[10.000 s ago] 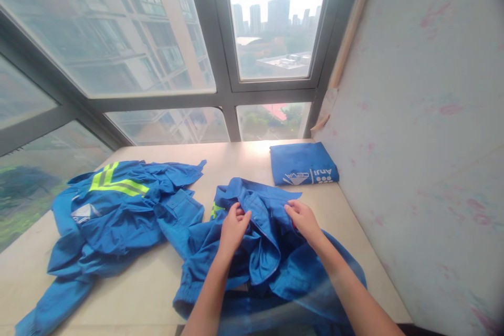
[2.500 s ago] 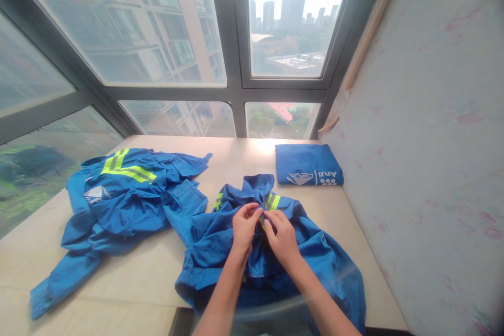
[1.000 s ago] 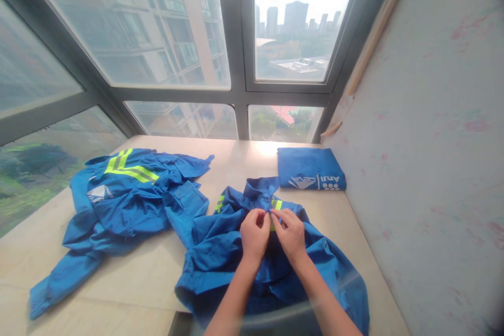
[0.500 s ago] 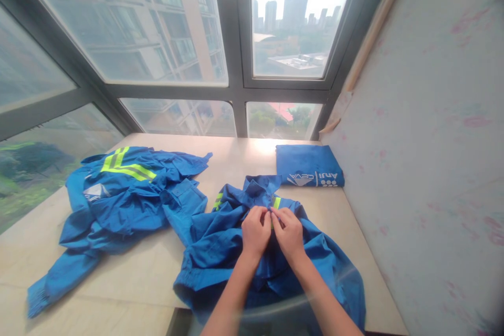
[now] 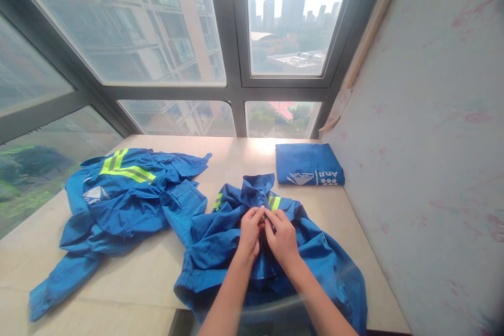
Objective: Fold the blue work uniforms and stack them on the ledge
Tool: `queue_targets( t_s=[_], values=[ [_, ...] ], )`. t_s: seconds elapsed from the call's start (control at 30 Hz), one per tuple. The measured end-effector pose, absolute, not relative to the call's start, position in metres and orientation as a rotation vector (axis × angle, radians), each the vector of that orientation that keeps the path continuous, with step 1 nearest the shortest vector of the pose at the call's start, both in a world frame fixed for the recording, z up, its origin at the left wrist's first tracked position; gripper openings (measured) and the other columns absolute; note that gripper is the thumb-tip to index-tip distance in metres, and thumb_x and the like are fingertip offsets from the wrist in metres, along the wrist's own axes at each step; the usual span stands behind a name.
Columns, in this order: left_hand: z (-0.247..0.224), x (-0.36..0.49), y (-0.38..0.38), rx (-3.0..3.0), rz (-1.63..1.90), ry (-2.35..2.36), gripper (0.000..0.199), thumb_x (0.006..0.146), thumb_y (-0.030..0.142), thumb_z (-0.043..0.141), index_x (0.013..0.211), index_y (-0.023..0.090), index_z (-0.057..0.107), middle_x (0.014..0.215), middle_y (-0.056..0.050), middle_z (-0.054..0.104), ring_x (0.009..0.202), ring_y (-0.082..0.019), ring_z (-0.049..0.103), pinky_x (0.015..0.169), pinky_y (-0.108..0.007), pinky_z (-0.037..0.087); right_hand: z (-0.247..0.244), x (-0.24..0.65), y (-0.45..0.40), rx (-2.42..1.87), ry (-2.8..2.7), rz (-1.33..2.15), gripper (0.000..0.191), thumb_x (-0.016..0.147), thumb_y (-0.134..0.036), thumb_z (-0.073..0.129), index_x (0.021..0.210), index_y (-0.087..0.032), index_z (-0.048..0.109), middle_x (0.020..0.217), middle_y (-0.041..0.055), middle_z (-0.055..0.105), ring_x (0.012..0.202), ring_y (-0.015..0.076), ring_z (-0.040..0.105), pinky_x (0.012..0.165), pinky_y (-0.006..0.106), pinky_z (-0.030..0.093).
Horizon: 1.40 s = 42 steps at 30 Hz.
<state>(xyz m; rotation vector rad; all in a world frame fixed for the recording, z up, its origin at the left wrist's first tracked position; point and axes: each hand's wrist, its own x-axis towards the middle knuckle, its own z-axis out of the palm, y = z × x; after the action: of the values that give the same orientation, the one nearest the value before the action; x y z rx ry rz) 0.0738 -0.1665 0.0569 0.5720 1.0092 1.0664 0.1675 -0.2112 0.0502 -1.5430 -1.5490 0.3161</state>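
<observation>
A: Nearest the camera, a blue work jacket point(image 5: 315, 268) is spread over the near edge of the table point(image 5: 149, 273), part of it hanging off. Both hands are set on its front, just below the collar point(image 5: 258, 186).

B: Grip noted?

A: The left hand point(image 5: 249, 231) is pinched narrow on the left front edge; the right hand point(image 5: 280, 239) is pinched narrow on the right front edge. Fingertips are touching at the middle seam, between the two yellow reflective strips point(image 5: 274, 202). Whether a button or a snap is held cannot be told; it is hidden by the fingers.

B: Change since half a second ago?

A: Little. The hands are seen slightly nearer the collar and closer together. Ten seconds ago the front was held open, hands well apart; now the two edges are brought together. Judged as: the front is being fastened at the top, the closure not yet shown finished.

B: Farther out?

A: To the left, a second blue jacket point(image 5: 118, 205) is lying crumpled, reflective chevron point(image 5: 122, 168) up, one sleeve trailing toward the near edge. Beyond, against the right wall point(image 5: 425, 115), a folded blue garment point(image 5: 309, 164) with white lettering is lying flat, unmoved. Behind it all, the window point(image 5: 236, 37).
</observation>
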Motion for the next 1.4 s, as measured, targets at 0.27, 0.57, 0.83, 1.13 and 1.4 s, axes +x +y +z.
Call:
queue_targets(
  t_s=[0.27,0.57,0.83,1.13,1.4],
  values=[
    [0.042,0.077,-0.164,0.854,1.178,1.142,0.040,0.071,0.045,0.077,0.063,0.018,0.049,0.057,0.007,0.043,0.054,-0.007,0.038,0.052,-0.019,0.034,0.049,0.167,-0.213,-1.423,-1.416,0.564,0.029,0.092,-0.016,0.048,0.104,-0.019,0.074,0.088,0.0059,0.065,0.076,0.0157,0.062,0.070,0.025,0.052],
    [0.039,0.075,-0.163,1.025,1.206,1.217,0.036,0.077,0.048,0.072,0.068,0.017,0.055,0.061,0.005,0.051,0.058,-0.010,0.045,0.058,-0.021,0.040,0.051,0.172,-0.213,-1.390,-1.391,0.610,0.027,0.090,-0.016,0.049,0.101,-0.019,0.073,0.092,0.0068,0.068,0.081,0.0170,0.064,0.076,0.028,0.053],
    [0.035,0.073,-0.161,1.135,1.189,1.261,0.032,0.077,0.047,0.073,0.082,0.016,0.066,0.075,-0.002,0.064,0.069,-0.015,0.059,0.067,-0.025,0.047,0.054,0.180,-0.215,-1.407,-1.349,0.630,0.026,0.091,-0.017,0.048,0.100,-0.020,0.073,0.094,0.0067,0.069,0.083,0.0178,0.064,0.076,0.029,0.053],
    [0.043,0.069,-0.162,1.273,1.200,1.265,0.026,0.079,0.043,0.071,0.080,0.017,0.068,0.073,-0.002,0.066,0.069,-0.017,0.060,0.066,-0.026,0.047,0.055,0.179,-0.216,-1.418,-1.385,0.574,0.027,0.091,-0.020,0.049,0.108,-0.018,0.070,0.094,0.0067,0.066,0.076,0.0162,0.061,0.070,0.028,0.053],
    [0.047,0.067,-0.167,1.171,1.141,1.180,0.035,0.081,0.049,0.070,0.069,0.018,0.058,0.065,0.002,0.056,0.061,-0.012,0.050,0.060,-0.022,0.041,0.056,0.181,-0.216,-1.507,-1.458,0.531,0.034,0.089,-0.024,0.055,0.121,-0.020,0.066,0.096,0.0067,0.063,0.071,0.0158,0.056,0.071,0.030,0.054]
  ],
)
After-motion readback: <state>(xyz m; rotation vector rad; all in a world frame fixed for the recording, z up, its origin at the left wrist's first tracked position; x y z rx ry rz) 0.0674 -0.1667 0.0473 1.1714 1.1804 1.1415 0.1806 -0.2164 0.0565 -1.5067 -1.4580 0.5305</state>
